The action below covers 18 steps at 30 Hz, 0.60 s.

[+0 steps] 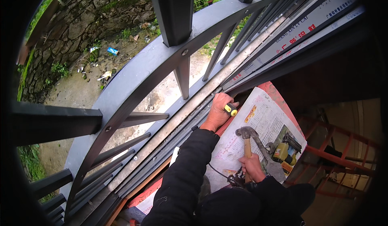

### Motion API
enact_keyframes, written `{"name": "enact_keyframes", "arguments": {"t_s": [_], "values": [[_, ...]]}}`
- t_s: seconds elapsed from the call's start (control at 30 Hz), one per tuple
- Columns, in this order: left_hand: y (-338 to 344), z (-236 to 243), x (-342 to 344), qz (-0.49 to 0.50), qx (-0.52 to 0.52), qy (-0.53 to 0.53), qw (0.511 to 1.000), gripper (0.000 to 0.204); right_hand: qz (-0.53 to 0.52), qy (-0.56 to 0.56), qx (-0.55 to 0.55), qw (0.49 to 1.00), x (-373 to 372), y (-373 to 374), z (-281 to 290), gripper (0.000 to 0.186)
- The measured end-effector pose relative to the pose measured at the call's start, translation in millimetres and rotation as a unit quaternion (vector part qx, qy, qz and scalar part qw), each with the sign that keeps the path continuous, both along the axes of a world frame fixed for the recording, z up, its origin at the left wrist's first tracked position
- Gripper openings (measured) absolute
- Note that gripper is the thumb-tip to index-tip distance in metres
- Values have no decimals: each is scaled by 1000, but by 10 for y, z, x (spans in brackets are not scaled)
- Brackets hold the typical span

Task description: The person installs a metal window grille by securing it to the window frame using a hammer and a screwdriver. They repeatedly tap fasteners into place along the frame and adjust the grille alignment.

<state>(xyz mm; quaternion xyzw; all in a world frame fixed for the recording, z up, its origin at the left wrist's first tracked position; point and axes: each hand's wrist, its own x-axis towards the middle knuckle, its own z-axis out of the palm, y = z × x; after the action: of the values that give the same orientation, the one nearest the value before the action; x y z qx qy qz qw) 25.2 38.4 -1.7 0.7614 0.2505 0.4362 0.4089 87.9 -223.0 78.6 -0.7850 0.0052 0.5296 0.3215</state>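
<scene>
My left hand grips a tool with a yellow-and-black handle at the dark window track, beside the railing's metal sill; the tool's far end is hidden. My right hand is closed round the wooden handle of a claw hammer, held over newspaper sheets on a red patterned surface. Just right of the hammer lie a grey metal tool, a yellow-and-black tool or box and several dark items. A thin black cord runs across the paper below my hands.
A grey metal railing with a curved band and bars runs along the left, above a concrete yard with litter and a stone wall. Film-covered frame profiles stand at upper right. Red barred metalwork is at lower right.
</scene>
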Motion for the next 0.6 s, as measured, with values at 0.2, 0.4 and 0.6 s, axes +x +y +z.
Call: {"name": "enact_keyframes", "arguments": {"t_s": [0.2,0.4,0.6], "values": [[-101,-38,-444,5,-68,15,998,26,15,13,5,1000,-26,43,-36,14],[-573,117,-785,70,6,121,990,25,16,11,-10,1000,-53,51,-1,15],[-549,154,-630,73,0,109,991,25,26,10,21,999,-9,33,-28,14]]}}
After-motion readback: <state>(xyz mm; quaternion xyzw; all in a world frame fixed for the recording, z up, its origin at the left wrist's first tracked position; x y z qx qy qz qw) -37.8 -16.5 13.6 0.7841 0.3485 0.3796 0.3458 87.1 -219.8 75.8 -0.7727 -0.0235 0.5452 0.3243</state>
